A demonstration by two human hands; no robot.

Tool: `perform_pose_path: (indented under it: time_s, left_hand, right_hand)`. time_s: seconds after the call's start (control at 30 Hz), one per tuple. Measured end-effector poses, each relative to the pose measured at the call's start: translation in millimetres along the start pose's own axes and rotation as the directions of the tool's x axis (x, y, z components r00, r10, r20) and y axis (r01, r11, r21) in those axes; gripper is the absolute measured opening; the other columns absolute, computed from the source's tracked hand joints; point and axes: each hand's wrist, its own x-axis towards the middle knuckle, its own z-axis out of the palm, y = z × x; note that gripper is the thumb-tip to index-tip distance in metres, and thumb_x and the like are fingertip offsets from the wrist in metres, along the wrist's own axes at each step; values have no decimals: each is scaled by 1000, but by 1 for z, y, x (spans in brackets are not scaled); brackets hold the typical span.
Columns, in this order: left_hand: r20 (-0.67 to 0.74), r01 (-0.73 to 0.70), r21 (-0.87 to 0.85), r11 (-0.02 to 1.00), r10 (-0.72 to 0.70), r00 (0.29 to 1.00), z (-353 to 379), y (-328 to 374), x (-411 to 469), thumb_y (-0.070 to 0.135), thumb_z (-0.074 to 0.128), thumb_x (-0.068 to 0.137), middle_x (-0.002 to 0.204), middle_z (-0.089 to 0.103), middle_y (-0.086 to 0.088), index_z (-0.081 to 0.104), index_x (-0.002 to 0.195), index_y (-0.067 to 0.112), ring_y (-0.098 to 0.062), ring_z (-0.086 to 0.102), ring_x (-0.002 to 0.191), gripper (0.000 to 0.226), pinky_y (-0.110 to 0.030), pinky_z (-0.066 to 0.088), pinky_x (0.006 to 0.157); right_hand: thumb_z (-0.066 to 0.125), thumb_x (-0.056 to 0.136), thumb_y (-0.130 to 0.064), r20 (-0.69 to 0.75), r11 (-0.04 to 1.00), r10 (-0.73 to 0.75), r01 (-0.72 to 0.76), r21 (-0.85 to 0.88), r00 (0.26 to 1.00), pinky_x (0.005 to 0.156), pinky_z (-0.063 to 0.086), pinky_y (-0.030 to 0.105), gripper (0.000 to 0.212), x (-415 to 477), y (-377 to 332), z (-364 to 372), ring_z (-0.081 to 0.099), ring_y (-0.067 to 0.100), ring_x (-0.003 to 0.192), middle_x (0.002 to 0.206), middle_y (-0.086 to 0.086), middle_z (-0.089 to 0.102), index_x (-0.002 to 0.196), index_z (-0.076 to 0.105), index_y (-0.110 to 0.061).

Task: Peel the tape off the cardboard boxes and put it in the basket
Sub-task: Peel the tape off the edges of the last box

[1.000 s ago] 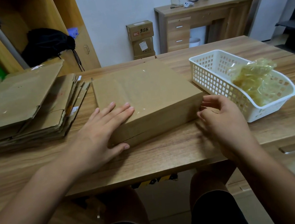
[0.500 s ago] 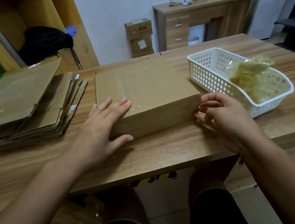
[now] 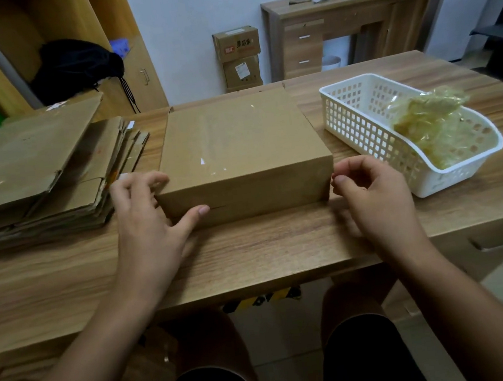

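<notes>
Left hand (image 3: 144, 232) has slid off the top to clasp the cardboard box (image 3: 240, 160) at its near-left corner. Right hand (image 3: 374, 197), fingers curled, probes the near-right corner, grip indeterminate. Clear tape (image 3: 231, 139) still covers the top, so finding a liftable edge comes next.

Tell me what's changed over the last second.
The left hand slid off the top of the cardboard box to its near-left corner, fingers curled at the side, thumb on the front. The box turned a little, its near end swinging left. The right hand stays curled at the near-right corner; basket, tape wad and flattened stack unchanged.
</notes>
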Motion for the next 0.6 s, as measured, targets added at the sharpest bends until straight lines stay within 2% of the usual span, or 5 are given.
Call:
perform_pose_path:
  time_s: [0.1,0.23,0.4,0.5,0.6]
  left_hand:
    - [-22,88,-32,996,-89,996,3,0,-6,40,83,74,132,33,11,52,132,31,-9,49,112,67,-13,40,89]
    - [-56,107,-63,992,-110,992,6,1,-11,33,81,82,131,37,11,55,138,29,-9,49,115,61,-8,37,92]
    - [-74,69,-46,997,-73,995,7,8,-14,33,78,85,128,39,8,56,140,18,-17,52,119,61,-26,45,100]
    - [-40,69,3,998,-69,997,2,8,-11,52,71,82,126,38,9,57,136,20,-17,52,114,64,-32,49,93]
    - [-7,10,131,991,-9,1000,-4,10,-1,65,59,80,125,44,0,62,123,18,-24,50,115,64,-42,51,88]
  right_hand:
    - [69,94,-14,-6,1000,-22,21,-13,1000,70,48,11,17,-2,0,2,63,-3,73,81,-13,70,88,67,-29]
    - [72,92,-18,-23,999,-30,29,-17,999,67,50,14,14,-1,-1,4,64,0,70,81,-14,71,84,67,-28]
    - [71,93,-16,-5,1000,8,-8,19,1000,78,57,36,11,0,0,5,69,19,81,80,-4,72,85,70,-23]
    - [69,95,-17,20,999,37,-38,23,999,77,56,34,10,1,0,4,69,18,80,81,-4,71,87,68,-23]
    - [69,95,-18,14,999,50,-50,19,999,76,54,29,10,2,1,5,68,14,81,84,-6,71,89,66,-24]
